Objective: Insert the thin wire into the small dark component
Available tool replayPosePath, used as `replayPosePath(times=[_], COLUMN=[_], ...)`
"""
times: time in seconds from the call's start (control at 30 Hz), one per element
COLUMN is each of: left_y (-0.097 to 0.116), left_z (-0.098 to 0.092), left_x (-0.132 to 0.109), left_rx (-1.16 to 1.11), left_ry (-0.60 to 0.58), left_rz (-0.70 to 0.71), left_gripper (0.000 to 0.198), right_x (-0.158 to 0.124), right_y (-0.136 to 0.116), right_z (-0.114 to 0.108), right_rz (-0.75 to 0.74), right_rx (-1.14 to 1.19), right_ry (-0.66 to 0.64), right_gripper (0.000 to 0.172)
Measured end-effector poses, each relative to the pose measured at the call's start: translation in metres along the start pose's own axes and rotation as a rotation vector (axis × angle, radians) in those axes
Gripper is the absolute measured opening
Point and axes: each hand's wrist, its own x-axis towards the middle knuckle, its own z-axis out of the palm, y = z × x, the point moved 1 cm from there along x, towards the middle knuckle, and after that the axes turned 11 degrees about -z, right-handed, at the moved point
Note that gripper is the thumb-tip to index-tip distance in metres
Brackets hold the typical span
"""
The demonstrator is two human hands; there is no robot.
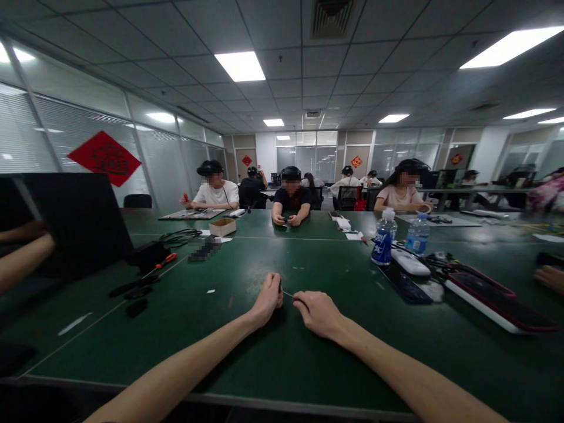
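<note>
My left hand (268, 301) is closed above the green table (247, 346), with a small dark thing (280, 286) partly showing at its fingers. Its kind is hidden by the grip. A thin, pale rod (288, 294) spans the short gap between my two hands. My right hand (321, 312) is closed too, thumb and forefinger pinching around the rod's right end. Whether the rod and the dark thing are one piece, I cannot tell.
To the right stand two bottles (382, 238) near a black phone-like slab (405, 283) and a red-edged device (497, 299). On the left are a black monitor (79, 220), an orange-handled tool (166, 261) and cables. An open cardboard box (222, 227) lies farther off; co-workers sit opposite.
</note>
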Motion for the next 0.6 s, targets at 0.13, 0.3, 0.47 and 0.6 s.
replayPosePath(times=[0.13, 0.3, 0.47, 0.6], left_y=[0.0003, 0.0007, -0.0006, -0.0010], left_z=[0.0010, 0.0023, 0.0011, 0.0011], left_x=[-0.0002, -0.0007, 0.0004, 0.0008], left_rx=[0.014, 0.004, -0.019, -0.005], left_ry=[0.020, 0.030, 0.005, 0.020], left_rz=[-0.005, -0.006, 0.001, 0.006], left_gripper=[0.033, 0.034, 0.033, 0.033], right_x=[0.0004, -0.0004, -0.0006, 0.0002], right_y=[-0.0006, 0.0005, -0.0013, -0.0041], right_z=[0.0002, 0.0007, -0.0005, -0.0019], right_rz=[0.003, -0.004, 0.006, 0.041], right_rx=[-0.005, -0.003, 0.009, -0.026], right_ry=[-0.005, 0.007, 0.004, -0.018], right_gripper=[0.039, 0.038, 0.036, 0.035])
